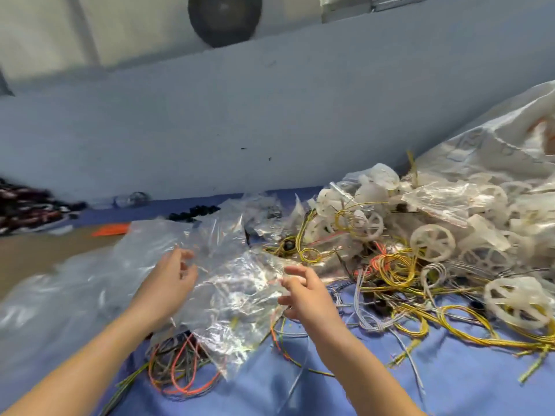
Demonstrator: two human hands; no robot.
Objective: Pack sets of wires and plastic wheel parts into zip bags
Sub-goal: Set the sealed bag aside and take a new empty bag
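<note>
Zip bags [237, 289], clear and crumpled, lie heaped on the blue bench [450, 385] between the hands. The left hand [169, 280] curls its fingers at the heap, grip unclear through blur; the right hand [309, 298] has its fingers spread apart beside it. Wires [393, 268] and plastic wheels [432, 241] pile to the right.

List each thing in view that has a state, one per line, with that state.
left hand, on the zip bags, fingers curled; too blurred to tell if it grips.
right hand, fingers spread at the bags' edge, holding nothing.
zip bags, crumpled, piled loose.
orange and green wires, coiled, partly under the bags.
yellow wires, tangled, loose on the blue cloth.
plastic wheels, unpacked, heaped.
</note>
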